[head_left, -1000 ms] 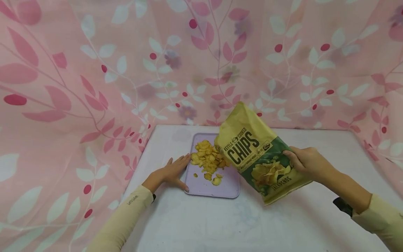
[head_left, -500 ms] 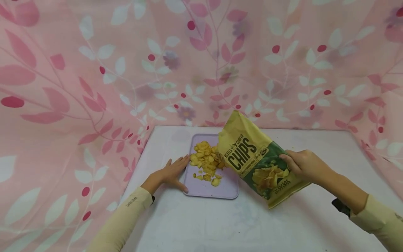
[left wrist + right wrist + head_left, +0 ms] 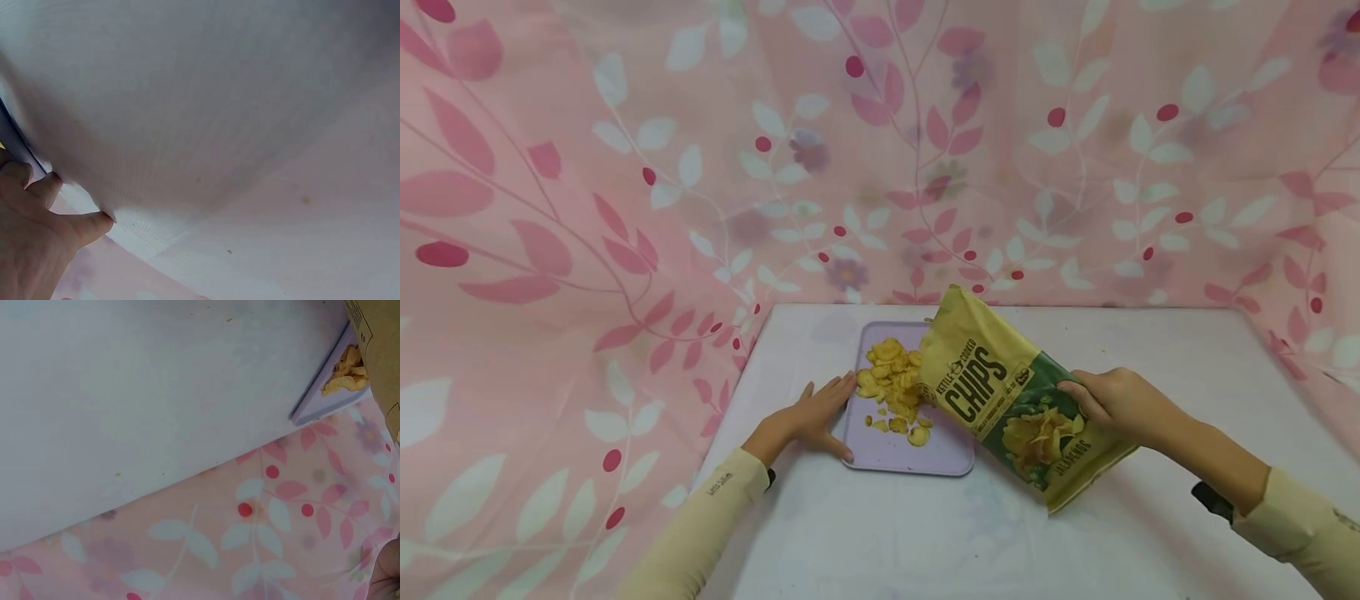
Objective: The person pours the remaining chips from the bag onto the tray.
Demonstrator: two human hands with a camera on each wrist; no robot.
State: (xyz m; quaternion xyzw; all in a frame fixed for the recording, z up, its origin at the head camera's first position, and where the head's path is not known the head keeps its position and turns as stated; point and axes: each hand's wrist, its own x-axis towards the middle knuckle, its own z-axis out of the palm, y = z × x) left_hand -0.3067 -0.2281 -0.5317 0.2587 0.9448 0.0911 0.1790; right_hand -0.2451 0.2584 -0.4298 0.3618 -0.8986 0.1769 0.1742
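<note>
Gripping chip bag (image 3: 1011, 400) — right hand (image 3: 1116, 404), tilted over tray (image 3: 901, 454), left hand (image 3: 808, 417) flat, steadying

Tray's (image 3: 891, 454) right part behind the chip bag (image 3: 1000, 387); bag's mouth unseen.

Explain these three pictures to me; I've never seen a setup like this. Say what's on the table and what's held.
No machine here: a person works with bare hands and wears three cameras. The wide picture comes from the head, the other two from the wrists. On the white table lies a lilac tray with a heap of chips. The left hand rests against the tray's left edge with straight fingers. The right hand grips a chip bag, tilted with its far end over the tray. The wrist pictures mostly show table and pink curtain.
</note>
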